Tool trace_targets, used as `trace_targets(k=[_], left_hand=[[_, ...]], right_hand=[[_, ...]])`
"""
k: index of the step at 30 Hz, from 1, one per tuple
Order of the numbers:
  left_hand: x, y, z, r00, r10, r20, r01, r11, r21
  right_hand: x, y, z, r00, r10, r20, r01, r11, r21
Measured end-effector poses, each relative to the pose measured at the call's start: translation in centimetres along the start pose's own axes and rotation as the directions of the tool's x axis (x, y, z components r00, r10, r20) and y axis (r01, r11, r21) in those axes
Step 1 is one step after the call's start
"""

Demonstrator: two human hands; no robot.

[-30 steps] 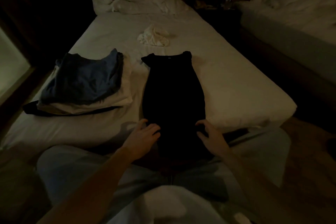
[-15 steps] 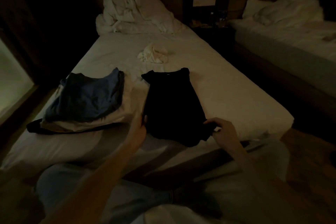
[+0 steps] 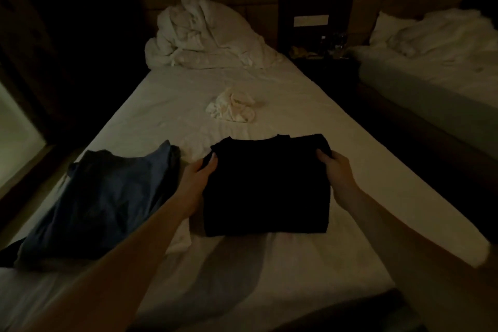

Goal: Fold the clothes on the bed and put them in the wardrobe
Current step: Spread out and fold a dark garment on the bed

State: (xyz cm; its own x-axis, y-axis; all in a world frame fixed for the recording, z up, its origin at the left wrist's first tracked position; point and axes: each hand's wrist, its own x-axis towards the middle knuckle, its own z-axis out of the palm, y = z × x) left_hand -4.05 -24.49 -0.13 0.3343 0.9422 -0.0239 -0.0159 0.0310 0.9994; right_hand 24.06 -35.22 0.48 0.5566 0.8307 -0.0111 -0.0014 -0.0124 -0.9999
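A black garment (image 3: 266,186) lies folded in half on the white bed (image 3: 336,143), its far edge near the collar. My left hand (image 3: 198,178) pinches its upper left corner, thumb on top. At the upper right corner my right hand (image 3: 336,167) grips the doubled fabric. A pile of folded clothes, blue garment (image 3: 107,199) uppermost, sits to the left of my left arm. A small crumpled cream garment (image 3: 231,106) lies further up the bed.
A bunched white duvet (image 3: 204,38) fills the head of the bed. A dark nightstand (image 3: 320,54) with small items stands between this bed and a second bed (image 3: 431,70) at the right. Dark furniture lines the left wall.
Both hands took the black garment's lower hem and carried it up over the top, folding it in half. The camera has moved closer over the bed.
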Motion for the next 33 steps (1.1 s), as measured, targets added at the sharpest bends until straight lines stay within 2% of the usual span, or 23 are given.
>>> trace_targets(k=[2, 4, 10, 13, 15, 16, 18, 20, 23, 25, 27, 29, 31, 33], left_hand=[[3.2, 0.0, 0.4, 0.994, -0.099, -0.045, 0.089, 0.979, -0.184], [6.7, -0.4, 0.2, 0.984, -0.153, -0.087, 0.127, 0.961, -0.246], [18.0, -3.0, -1.5, 0.945, -0.286, -0.160, 0.255, 0.948, -0.189], [23.1, -4.9, -1.9, 0.944, -0.237, -0.229, 0.218, 0.970, -0.105], [26.3, -7.3, -2.4, 0.946, -0.156, -0.282, 0.198, 0.972, 0.127], [27.5, -8.4, -2.8, 0.946, -0.103, -0.306, 0.207, 0.922, 0.328], [29.0, -10.4, -2.9, 0.953, 0.027, -0.302, 0.187, 0.732, 0.655], [29.3, -10.9, -2.5, 0.972, 0.074, -0.223, 0.136, 0.596, 0.791], [29.5, -10.4, -2.4, 0.996, -0.003, -0.090, 0.082, 0.456, 0.886], [29.3, -9.7, -2.4, 0.993, -0.065, -0.100, 0.119, 0.490, 0.864], [28.5, -9.0, -2.3, 0.984, -0.117, -0.132, 0.176, 0.651, 0.738], [27.1, -8.2, -2.5, 0.971, -0.192, -0.144, 0.238, 0.840, 0.488], [25.3, -7.0, -2.7, 0.966, -0.214, -0.148, 0.248, 0.928, 0.279], [23.2, -5.1, -2.6, 0.968, -0.175, -0.180, 0.207, 0.963, 0.174]], right_hand=[[3.7, 0.2, 0.8, 0.996, 0.064, 0.068, -0.067, 0.997, 0.041], [7.6, 0.8, 1.7, 0.989, 0.097, 0.108, -0.097, 0.995, -0.006], [18.5, 2.5, 5.7, 0.983, 0.117, 0.144, -0.101, 0.988, -0.116], [24.0, 4.2, 6.8, 0.983, 0.132, 0.129, -0.111, 0.981, -0.159], [26.9, 6.2, 7.6, 0.983, 0.162, 0.086, -0.127, 0.938, -0.324], [27.9, 7.2, 8.0, 0.982, 0.181, 0.059, -0.136, 0.884, -0.447], [29.2, 9.1, 8.6, 0.977, 0.212, 0.020, -0.144, 0.728, -0.670], [29.6, 10.1, 8.9, 0.977, 0.212, 0.024, -0.114, 0.614, -0.781], [29.5, 10.5, 8.9, 0.974, 0.226, -0.016, -0.136, 0.523, -0.841], [29.2, 10.1, 8.8, 0.970, 0.241, 0.013, -0.109, 0.485, -0.867], [28.2, 8.7, 8.7, 0.964, 0.259, 0.054, -0.118, 0.603, -0.789], [26.7, 7.2, 8.4, 0.974, 0.211, 0.085, -0.099, 0.728, -0.678], [24.8, 5.5, 7.9, 0.983, 0.143, 0.119, -0.042, 0.795, -0.605], [22.8, 3.6, 7.3, 0.979, 0.100, 0.175, 0.008, 0.847, -0.531]])
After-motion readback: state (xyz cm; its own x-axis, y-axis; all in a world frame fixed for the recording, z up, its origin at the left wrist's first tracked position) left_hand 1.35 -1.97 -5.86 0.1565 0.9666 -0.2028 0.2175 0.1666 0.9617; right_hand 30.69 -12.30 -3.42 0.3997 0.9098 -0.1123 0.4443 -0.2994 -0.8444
